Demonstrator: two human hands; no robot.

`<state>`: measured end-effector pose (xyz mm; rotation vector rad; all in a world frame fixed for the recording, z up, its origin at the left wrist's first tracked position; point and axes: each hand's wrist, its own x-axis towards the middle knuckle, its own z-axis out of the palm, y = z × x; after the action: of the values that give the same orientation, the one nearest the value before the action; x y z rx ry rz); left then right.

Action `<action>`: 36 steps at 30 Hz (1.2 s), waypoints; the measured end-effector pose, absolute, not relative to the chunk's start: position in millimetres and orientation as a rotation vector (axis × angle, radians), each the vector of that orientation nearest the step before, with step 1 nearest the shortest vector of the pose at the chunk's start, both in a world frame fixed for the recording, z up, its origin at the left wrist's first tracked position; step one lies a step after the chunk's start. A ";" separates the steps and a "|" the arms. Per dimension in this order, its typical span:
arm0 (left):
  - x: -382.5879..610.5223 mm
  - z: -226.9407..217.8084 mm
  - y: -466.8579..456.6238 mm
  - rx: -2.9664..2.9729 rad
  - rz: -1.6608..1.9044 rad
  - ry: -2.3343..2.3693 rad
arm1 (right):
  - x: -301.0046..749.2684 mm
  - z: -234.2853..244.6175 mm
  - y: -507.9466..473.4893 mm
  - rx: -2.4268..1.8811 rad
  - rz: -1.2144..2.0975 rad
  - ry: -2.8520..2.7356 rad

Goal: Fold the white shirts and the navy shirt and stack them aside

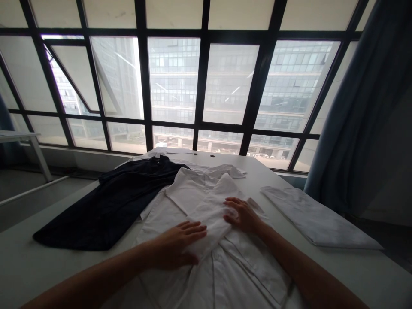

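Note:
A white collared garment [199, 197], like a shirt or a coat, lies spread on the table in front of me. Its collar points away from me, and a folded strip of its cloth, perhaps a sleeve, runs slantwise across the front. On the middle of that cloth rests my left hand [178, 246], open, its fingers stretched toward the right. Farther up, on the garment's right side, my right hand [243, 216] touches the fabric with fingers apart and slightly bent. Neither hand visibly grips the cloth.
A dark navy garment [112, 204] lies to the left, beside the white one. Another white garment [225, 170] is partly hidden behind. Folded white cloth [322, 219] sits on the white table [257, 174] at right. Windows and a blue curtain [347, 120] stand beyond.

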<state>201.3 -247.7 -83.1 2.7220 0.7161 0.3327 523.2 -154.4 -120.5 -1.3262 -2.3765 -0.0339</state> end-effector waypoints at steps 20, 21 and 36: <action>221.6 -76.9 -273.2 2.754 0.165 1.010 | 525.5 -125.0 -154.4 -1.443 0.216 -2.465; 223.3 -77.1 -273.9 2.756 0.146 1.046 | 525.5 -125.6 -153.8 -1.425 0.197 -2.447; 205.2 -87.8 -244.1 2.681 0.381 0.799 | 524.5 -128.1 -149.6 -1.657 0.067 -2.329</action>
<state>205.2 -244.1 -87.8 2.6808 0.7987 0.3806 524.5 -149.6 -128.1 -1.6570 -2.3293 0.0667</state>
